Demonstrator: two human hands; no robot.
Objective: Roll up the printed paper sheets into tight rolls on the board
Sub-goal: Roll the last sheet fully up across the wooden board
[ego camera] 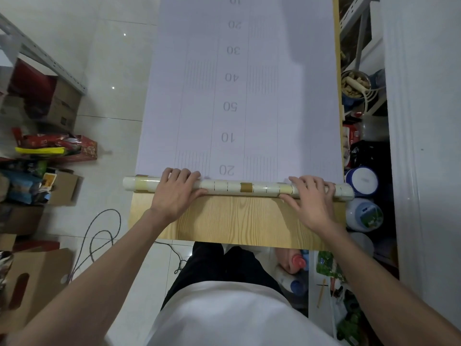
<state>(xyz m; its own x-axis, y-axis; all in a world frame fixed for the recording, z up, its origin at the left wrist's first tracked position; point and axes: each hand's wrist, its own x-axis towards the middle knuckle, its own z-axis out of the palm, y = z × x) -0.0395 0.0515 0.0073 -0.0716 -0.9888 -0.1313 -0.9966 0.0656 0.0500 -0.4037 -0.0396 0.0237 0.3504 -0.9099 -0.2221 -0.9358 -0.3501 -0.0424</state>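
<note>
A long white printed sheet point(239, 96) with grey numbers and ruled lines lies flat on the wooden board point(237, 221), running away from me. Its near end is wound into a cream and gold roll point(237, 188) lying across the board. My left hand point(178, 193) lies over the roll's left part, fingers curled over the top and thumb on the near side. My right hand point(311, 198) lies over the roll's right part in the same way, fingers over the top, thumb against the near side. Both roll ends stick out past the board's edges.
Cardboard boxes point(62, 106) and snack packets point(50, 146) crowd the tiled floor on the left, with a looped cable point(99, 236). Plastic jars point(363, 181) and bottles stand tight against the board's right edge, beside a white door frame point(411, 146). A metal shelf rack point(359, 26) stands at the far right.
</note>
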